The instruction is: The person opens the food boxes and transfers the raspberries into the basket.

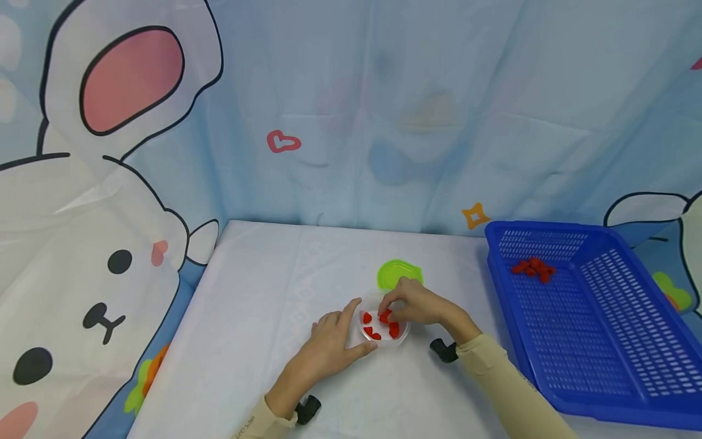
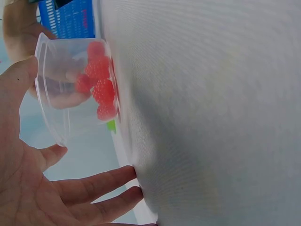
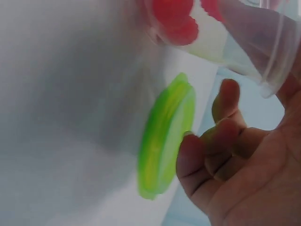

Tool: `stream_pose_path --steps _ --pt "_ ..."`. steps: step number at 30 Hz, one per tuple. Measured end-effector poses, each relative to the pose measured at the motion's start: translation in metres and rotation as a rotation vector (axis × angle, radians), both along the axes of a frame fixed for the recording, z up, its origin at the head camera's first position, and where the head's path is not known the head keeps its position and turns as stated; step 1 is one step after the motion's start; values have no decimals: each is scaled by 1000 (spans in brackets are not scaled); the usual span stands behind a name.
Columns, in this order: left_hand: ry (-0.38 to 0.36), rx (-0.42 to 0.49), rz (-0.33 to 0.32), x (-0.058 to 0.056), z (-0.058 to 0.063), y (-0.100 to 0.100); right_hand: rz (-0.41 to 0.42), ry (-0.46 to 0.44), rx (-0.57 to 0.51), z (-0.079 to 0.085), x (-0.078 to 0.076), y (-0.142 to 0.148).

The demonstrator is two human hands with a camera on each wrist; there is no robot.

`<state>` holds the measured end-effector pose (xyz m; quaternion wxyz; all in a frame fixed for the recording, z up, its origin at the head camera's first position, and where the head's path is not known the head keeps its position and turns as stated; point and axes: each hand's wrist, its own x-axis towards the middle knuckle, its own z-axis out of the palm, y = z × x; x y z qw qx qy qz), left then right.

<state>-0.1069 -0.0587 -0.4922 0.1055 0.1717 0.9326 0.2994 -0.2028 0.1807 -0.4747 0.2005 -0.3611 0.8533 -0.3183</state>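
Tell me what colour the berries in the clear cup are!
The berries are red with paler speckles, seen best in the left wrist view.

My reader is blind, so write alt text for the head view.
The left hand touches a clear cup of red berries while the right hand reaches inside. Behind the cup lies a green lid; at right, a blue basket of red pieces.

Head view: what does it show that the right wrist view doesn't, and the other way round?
Of the two, only the head view shows the blue basket, a pile of red berries in it, the left hand and the rabbit print.
Only the right wrist view shows the palm side of the right hand and the green lid side-on.
Both show that hand, the lid, the clear cup and the cup's berries.
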Motion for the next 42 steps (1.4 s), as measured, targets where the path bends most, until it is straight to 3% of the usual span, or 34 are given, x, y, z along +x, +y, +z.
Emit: stream_pose_path --steps 8,14,29,42 --pt "7 -2 4 1 0 1 -149 -239 -113 -10 6 7" --pt "6 -3 2 0 -1 0 -177 -265 -153 -12 9 9" --pt "15 4 1 1 0 1 -252 -149 -205 2 20 15" --pt "3 13 7 1 0 3 -377 28 -158 53 41 28"
